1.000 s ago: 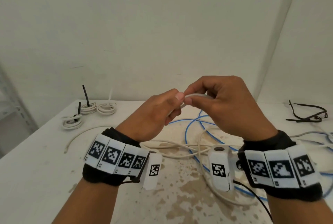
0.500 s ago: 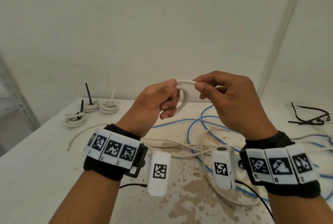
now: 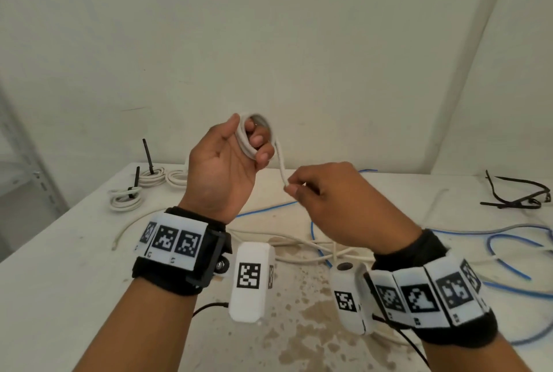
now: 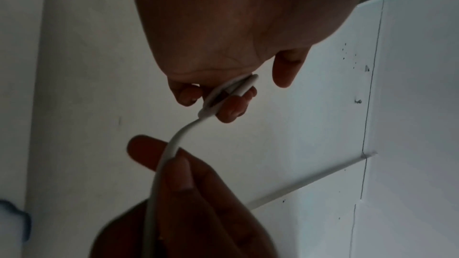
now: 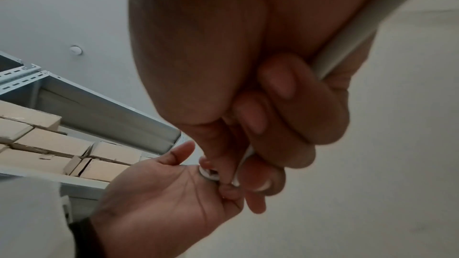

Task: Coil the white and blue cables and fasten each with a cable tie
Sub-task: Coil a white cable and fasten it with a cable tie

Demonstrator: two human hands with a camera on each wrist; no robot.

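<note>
Above the desk, stained at its near middle, both hands work a white cable in mid-air. Left hand, raised with palm toward the camera, has its fingers curled through a small coil of two or so turns. Right hand, lower and just beside it, pinches the free run between thumb and forefinger. Judged springy and light, the cable probably needs a grip across all turns at one point, or the coil may spring open. On the desk lie loose white and blue cable lengths, overlapping; three tied white coils rest far left, black cable ties far right, well apart.
</note>
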